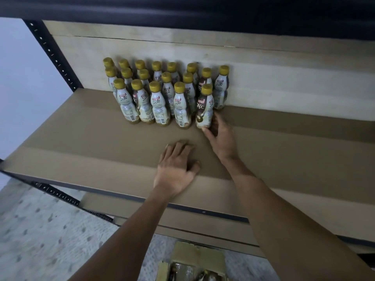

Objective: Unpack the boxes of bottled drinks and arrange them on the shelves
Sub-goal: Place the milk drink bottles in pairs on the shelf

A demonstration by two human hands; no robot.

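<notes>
Several gold-capped drink bottles (160,102) stand in rows at the back of a cardboard-lined shelf (97,138). At the right end of the front row stands a bottle with a brown label (204,110). My right hand (220,134) grips its lower part, thumb in front and fingers behind it. My left hand (178,167) lies flat on the shelf surface, fingers spread, in front of the rows and holding nothing. An opened cardboard box (194,262) sits on the floor below, with dark shapes inside.
The shelf's black metal upright (52,55) rises at the left, and a dark shelf edge (182,9) runs overhead. A lower shelf (182,224) shows beneath. Bare cardboard stretches to the right of the bottles. Speckled floor (40,230) lies at lower left.
</notes>
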